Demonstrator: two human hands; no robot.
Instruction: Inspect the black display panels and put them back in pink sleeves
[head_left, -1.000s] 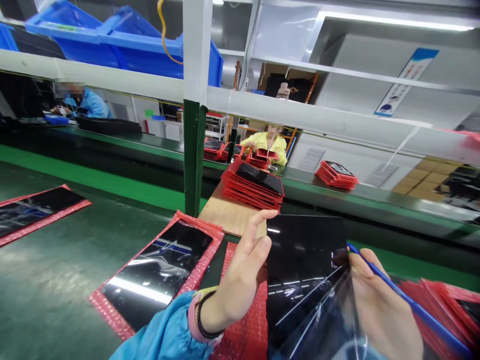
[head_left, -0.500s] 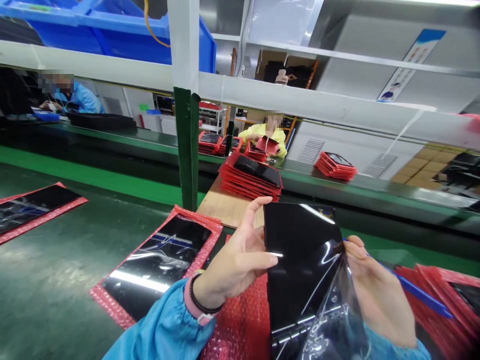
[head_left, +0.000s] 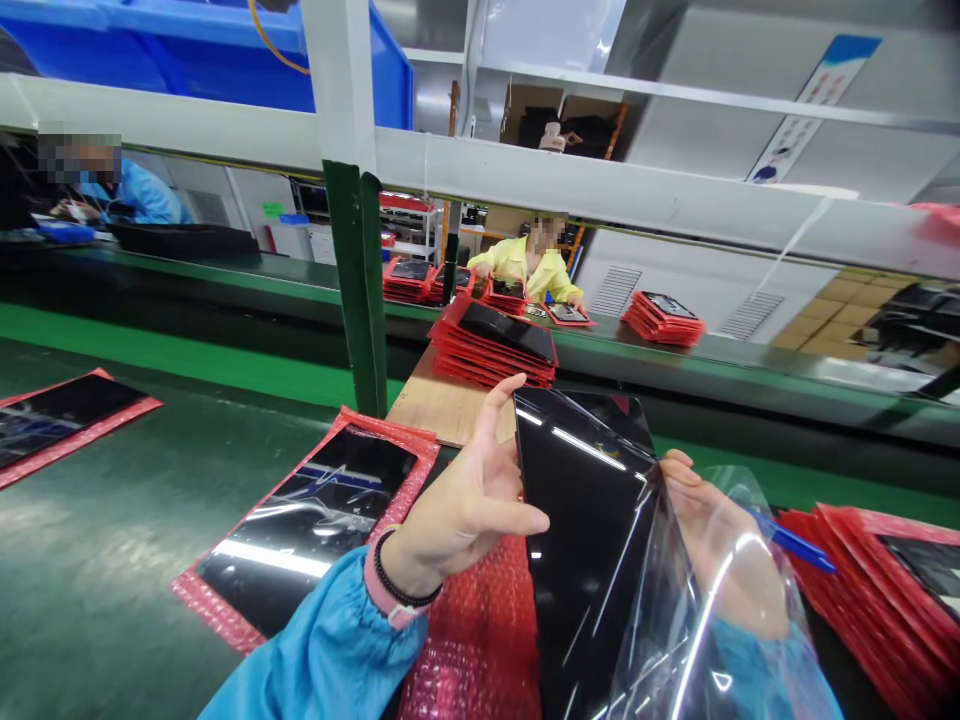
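Observation:
A glossy black screen panel [head_left: 581, 520] is held up in front of me, tilted. My left hand [head_left: 472, 505] grips its left edge, with the thumb on the front face and the index finger stretched along the upper side. At the right edge my right hand [head_left: 735, 555] is closed on a clear plastic film [head_left: 667, 650], which hangs loose over the panel's lower right and over the hand. A blue pen [head_left: 799, 545] sticks out beyond my right hand; its other end is hidden. Red bubble wrap [head_left: 487, 620] lies beneath the panel.
Another black panel [head_left: 315, 520] on red bubble wrap lies to the left. Red-wrapped panels are stacked at the right [head_left: 870, 590] and ahead [head_left: 491, 345] on a wooden board [head_left: 442, 400]. A green post [head_left: 356, 290] stands ahead. Two people sit beyond the bench.
The film has swung up and out to the right, now draping over my right hand. The panel has tilted slightly, and the view has shifted a little. The person in yellow has lowered a red-wrapped item.

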